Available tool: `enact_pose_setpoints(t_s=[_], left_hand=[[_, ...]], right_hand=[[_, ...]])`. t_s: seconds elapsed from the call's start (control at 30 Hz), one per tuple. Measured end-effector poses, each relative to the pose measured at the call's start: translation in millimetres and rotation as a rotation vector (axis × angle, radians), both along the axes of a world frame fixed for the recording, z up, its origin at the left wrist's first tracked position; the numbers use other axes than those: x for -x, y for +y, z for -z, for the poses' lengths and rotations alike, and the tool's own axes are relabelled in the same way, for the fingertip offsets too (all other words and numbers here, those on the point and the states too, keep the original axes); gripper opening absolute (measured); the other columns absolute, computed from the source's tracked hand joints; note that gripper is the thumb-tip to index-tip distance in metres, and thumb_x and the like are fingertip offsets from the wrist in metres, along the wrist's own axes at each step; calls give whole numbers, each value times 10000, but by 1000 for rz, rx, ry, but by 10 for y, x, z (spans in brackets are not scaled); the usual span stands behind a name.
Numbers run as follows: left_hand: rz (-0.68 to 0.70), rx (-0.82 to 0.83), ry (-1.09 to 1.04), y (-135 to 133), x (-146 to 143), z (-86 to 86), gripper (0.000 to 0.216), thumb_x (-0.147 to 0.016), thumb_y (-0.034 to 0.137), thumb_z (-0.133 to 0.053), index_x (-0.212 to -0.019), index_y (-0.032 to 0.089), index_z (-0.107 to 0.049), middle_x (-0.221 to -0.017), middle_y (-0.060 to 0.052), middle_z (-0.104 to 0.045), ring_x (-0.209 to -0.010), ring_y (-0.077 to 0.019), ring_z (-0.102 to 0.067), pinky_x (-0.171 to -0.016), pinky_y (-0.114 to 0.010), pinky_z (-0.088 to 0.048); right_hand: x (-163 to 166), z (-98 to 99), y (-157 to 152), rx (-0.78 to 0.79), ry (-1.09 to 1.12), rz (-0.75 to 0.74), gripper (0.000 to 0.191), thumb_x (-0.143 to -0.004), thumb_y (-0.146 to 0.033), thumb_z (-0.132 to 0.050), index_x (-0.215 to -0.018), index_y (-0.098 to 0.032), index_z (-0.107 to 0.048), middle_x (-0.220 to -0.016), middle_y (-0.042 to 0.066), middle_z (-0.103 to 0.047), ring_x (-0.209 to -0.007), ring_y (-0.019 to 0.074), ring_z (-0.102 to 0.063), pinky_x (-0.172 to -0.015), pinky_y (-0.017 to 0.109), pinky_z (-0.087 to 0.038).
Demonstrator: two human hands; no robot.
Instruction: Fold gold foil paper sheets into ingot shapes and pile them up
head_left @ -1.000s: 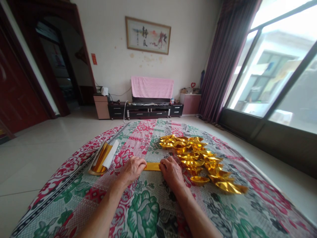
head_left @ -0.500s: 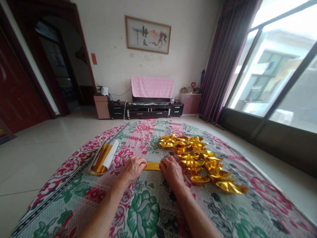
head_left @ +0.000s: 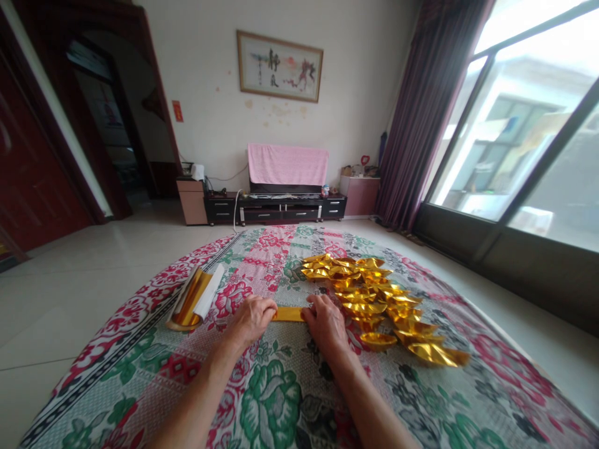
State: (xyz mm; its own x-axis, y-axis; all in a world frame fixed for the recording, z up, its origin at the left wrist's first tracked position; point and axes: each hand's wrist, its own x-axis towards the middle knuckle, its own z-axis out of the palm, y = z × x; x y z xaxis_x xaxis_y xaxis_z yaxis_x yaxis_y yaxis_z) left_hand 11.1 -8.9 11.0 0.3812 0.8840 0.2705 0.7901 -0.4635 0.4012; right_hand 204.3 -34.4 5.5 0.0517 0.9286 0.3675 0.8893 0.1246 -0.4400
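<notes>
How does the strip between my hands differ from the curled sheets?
The strip is narrow and straight; the curled sheets are broader and curved. Your left hand and right hand touch the strip; neither touches the curled sheets. The curled sheets show white; the strip doesn't. Both show gold.

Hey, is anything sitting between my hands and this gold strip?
Nothing visible: your left hand and right hand are at opposite ends of the gold strip. The folded gold pieces lie off to the right.

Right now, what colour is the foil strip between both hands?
The foil strip is gold, clearest in the head view.
</notes>
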Motion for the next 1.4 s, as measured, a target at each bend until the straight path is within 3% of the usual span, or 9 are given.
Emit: enact_pose_setpoints(t_s=[0.77, 1.03, 1.4], left_hand=[[-20, -30, -2, 5, -8, 41, 196, -826, 220, -456, -790, 221, -648, -765, -5, -651, -768, -156, -537, -744, -258, -352], [-107, -5, -6, -1, -10, 40, 286, -783, 198, -474, -1049, 198, -580, -709, -14, -595, -834, -174, -528, -732, -237, -366], [-113, -4, -45, -4, -3, 50, 206, -783, 222, -491, -962, 192, -589, -671, -6, -560, -777, -165, -509, -713, -241, -365]], right_hand=[[10, 8, 19, 21, -17, 33, 172, -815, -235, -481, -933, -211, -603, -881, 39, -587, -736, 147, -547, -649, 245, -337], [8, 20, 16, 10, -7, 23, 151, -816, -227, -472, -906, -209, -592, -883, 33, -572, -739, 140, -533, -647, 242, -325], [14, -7, -4, 25, -8, 11, 114, -820, -228, -470, -842, -205, -579, -847, 20, -548, -740, 130, -508, -651, 229, -313]])
